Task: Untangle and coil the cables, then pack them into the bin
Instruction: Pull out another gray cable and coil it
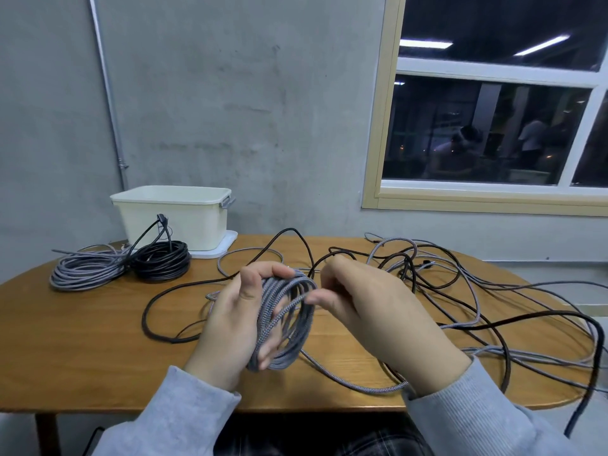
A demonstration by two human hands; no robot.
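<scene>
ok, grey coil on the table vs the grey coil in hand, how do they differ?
The grey coil on the table lies flat and untouched beside the black coil; the grey coil in hand is held up on edge, gripped by the left hand. The table coil looks finished and wider. The held one trails loose cable to the tangle, the right hand pinching it. Both are grey braided cable.

Grey concrete wall [230, 93], wooden table [82, 340], dark window [493, 126] perhaps reflecting ceiling lights.
</scene>
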